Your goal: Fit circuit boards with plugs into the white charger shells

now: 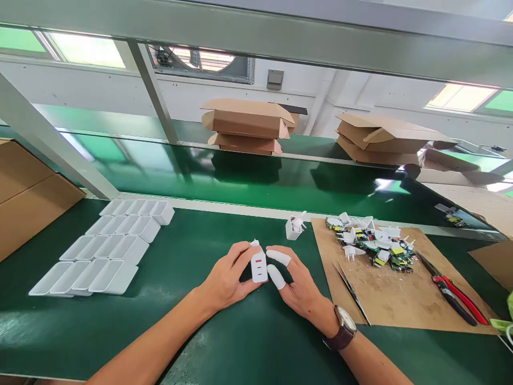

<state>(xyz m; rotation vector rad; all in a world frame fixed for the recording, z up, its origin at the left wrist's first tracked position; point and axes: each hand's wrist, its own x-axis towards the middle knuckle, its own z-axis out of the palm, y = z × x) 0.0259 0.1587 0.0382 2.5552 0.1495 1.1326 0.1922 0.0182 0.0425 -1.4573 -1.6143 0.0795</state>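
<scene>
A white charger (pixel 259 267) with one red-marked port and two small slots in its end face is held between the thumb and fingers of my left hand (pixel 232 270). My right hand (pixel 292 278), with white finger cots on the thumb and index finger, is just right of the charger. Its fingers are apart, and the thumb tip is close to the charger's edge; whether it touches I cannot tell. Beyond the right hand, a small white shell (pixel 294 229) stands with white plug parts sticking out of its top.
Rows of open white plastic shells (pixel 108 246) lie at left. On a brown cardboard sheet (pixel 385 299) at right are a heap of circuit boards with white plug parts (pixel 377 240), tweezers (pixel 352 294) and red-and-black pliers (pixel 451 291). Cardboard boxes (pixel 248 125) sit behind the green belt (pixel 256 179).
</scene>
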